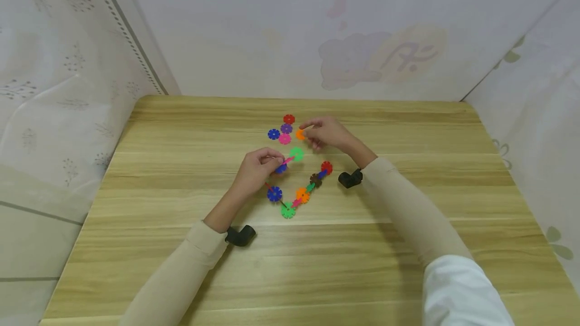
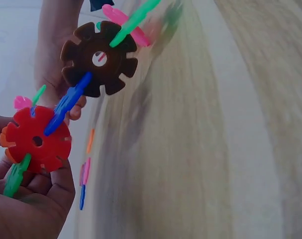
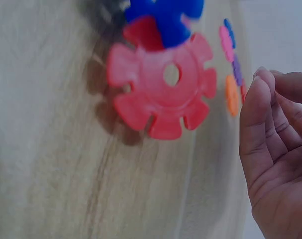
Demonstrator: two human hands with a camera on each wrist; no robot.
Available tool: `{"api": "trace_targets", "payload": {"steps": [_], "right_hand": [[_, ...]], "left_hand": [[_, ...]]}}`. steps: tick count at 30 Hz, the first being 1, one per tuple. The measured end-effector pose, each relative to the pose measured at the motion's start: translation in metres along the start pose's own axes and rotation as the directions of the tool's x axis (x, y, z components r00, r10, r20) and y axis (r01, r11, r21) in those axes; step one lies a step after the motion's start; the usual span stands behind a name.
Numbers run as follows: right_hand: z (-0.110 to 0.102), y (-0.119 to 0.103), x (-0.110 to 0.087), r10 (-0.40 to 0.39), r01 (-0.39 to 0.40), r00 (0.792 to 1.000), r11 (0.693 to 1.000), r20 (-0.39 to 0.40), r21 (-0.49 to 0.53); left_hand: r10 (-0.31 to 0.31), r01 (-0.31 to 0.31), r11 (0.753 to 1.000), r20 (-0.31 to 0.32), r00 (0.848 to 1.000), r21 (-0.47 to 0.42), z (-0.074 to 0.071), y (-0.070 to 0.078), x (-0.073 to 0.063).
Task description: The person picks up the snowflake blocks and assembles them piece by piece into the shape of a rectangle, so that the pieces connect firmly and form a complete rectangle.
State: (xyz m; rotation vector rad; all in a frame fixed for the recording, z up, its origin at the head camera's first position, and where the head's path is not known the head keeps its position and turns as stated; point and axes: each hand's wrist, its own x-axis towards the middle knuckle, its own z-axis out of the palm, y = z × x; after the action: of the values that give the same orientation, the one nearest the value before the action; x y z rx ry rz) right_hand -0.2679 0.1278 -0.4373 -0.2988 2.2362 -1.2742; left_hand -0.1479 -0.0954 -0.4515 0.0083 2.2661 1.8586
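My left hand (image 1: 257, 169) pinches a chain of slotted plastic flower discs near one end, beside a blue disc (image 1: 281, 168) and a pink disc (image 1: 289, 160). A light green disc (image 1: 296, 154) tips that end. In the left wrist view, a red disc (image 2: 39, 139) and a brown disc (image 2: 99, 59) of the chain stand in front of the fingers. My right hand (image 1: 330, 133) reaches to a loose orange disc (image 1: 300, 134), its fingertips overlapping the disc's edge in the head view. In the right wrist view, the orange disc (image 3: 232, 94) shows beyond the fingertips.
Loose red (image 1: 289, 119), purple (image 1: 286, 128), blue (image 1: 274, 134) and pink (image 1: 285, 139) discs lie grouped left of the orange one. The chain curves over the wooden table (image 1: 362, 265) to a red end disc (image 1: 327, 167). Patterned cloth walls (image 1: 272, 29) stand behind.
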Motion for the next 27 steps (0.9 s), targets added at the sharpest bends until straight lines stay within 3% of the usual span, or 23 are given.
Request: {"api": "trace_targets", "payload": {"steps": [13,20,27], "right_hand": [[0.003,0.009,0.014,0.019,-0.018,0.999,0.999,0.028,-0.046],[0.006,0.011,0.016,-0.012,0.011,1.000,0.993,-0.006,-0.115],[0.006,0.010,0.017,0.040,-0.039,0.999,0.998,0.005,-0.050]], "left_hand": [[-0.045,0.045,0.999,-0.006,0.999,-0.001,-0.003,-0.005,-0.001],[-0.040,0.041,0.997,0.011,0.999,-0.072,-0.001,-0.005,0.001],[-0.066,0.065,0.995,0.000,0.998,-0.081,0.001,-0.007,0.002]]}}
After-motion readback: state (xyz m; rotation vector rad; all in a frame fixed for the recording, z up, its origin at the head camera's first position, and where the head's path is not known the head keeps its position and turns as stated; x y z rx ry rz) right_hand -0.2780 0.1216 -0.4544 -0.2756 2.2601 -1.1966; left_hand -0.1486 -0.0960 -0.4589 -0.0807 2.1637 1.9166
